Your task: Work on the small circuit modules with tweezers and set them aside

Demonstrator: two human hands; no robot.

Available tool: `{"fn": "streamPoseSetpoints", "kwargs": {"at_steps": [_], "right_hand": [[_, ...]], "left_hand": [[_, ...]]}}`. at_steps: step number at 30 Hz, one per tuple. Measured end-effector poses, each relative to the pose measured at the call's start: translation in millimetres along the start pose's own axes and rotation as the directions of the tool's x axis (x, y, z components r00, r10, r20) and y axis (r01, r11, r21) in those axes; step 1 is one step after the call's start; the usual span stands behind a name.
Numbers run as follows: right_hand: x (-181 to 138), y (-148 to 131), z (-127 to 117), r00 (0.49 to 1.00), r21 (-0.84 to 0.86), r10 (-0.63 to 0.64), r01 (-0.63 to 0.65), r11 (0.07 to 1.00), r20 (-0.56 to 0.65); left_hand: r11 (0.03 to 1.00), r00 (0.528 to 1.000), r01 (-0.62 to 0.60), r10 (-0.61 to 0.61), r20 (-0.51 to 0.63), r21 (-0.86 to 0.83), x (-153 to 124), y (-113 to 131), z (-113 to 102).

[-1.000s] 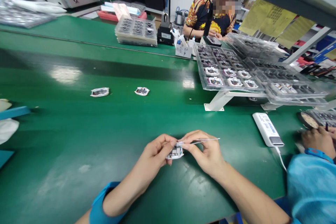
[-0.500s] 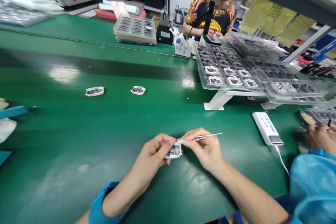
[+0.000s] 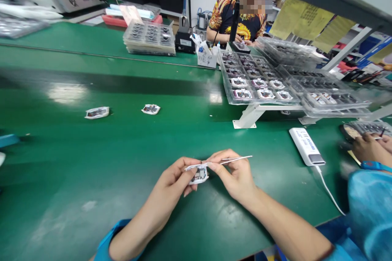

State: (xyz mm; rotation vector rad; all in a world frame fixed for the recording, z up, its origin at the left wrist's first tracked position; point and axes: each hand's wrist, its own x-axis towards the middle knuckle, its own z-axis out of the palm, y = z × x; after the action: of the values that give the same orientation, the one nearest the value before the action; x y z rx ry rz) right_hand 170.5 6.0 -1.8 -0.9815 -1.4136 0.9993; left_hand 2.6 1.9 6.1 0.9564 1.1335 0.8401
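Left hand [image 3: 174,176] pinching a small white-rimmed circuit module [image 3: 199,175] by its edge, held just above the worktop [image 3: 61,171] near its front edge; right hand [image 3: 235,173] pinching steel tweezers [image 3: 236,159], their long axis lying sideways, tips at the module's right side.

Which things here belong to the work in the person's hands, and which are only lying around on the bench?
In use:
left hand holding a small white-edged electronic module
right hand holding steel tweezers

Lying about:
two similar modules on the green bench
clear module trays
white corded box
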Motion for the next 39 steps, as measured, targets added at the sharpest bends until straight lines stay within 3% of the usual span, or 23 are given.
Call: {"fn": "streamPoseSetpoints", "kwargs": {"at_steps": [7, 15, 19, 21, 24, 27, 31, 35, 39], "right_hand": [[0, -5, -1, 0.982, -0.152, -0.182, 0.188, 0.970, 0.058], [1, 0, 3, 0.992, -0.039, -0.124, 0.123, 0.992, -0.016], [3, -1, -1, 0.993, -0.059, -0.118, 0.117, 0.991, -0.023], [4, 0, -2, 0.995, -0.094, -0.097, 0.094, 0.991, -0.029], [5, 3, -5, 0.994, -0.139, -0.097, 0.090, 0.986, -0.048], [4, 5, -5, 0.989, -0.161, -0.131, 0.120, 0.980, -0.064], [0, 5, -4, 0.984, -0.197, -0.177, 0.172, 0.965, -0.009], [0, 5, -3, 0.984, -0.225, -0.178, 0.173, 0.959, -0.003], [2, 5, -6, 0.985, -0.207, -0.166, 0.173, 0.963, 0.051]], "left_hand": [[1.000, 1.000, -0.013, 0.013, -0.012, -0.009, 2, -5, -1], [0.999, 0.999, -0.047, 0.047, 0.014, -0.013, 1, -1, -1], [0.995, 0.984, -0.090, 0.082, 0.157, 0.047, 2, -1, -6], [0.983, 0.967, -0.146, 0.117, 0.228, 0.115, 6, -4, -10], [0.909, 0.944, -0.292, 0.224, 0.243, 0.298, 20, -9, -19], [0.828, 0.928, -0.372, 0.313, 0.203, 0.419, 47, -4, -33], [0.686, 0.883, -0.396, 0.467, 0.049, 0.610, 99, 14, -56], [0.564, 0.792, -0.345, 0.603, -0.089, 0.750, 146, 33, -89], [0.539, 0.776, -0.229, 0.604, -0.183, 0.810, 160, 46, -138]]}}
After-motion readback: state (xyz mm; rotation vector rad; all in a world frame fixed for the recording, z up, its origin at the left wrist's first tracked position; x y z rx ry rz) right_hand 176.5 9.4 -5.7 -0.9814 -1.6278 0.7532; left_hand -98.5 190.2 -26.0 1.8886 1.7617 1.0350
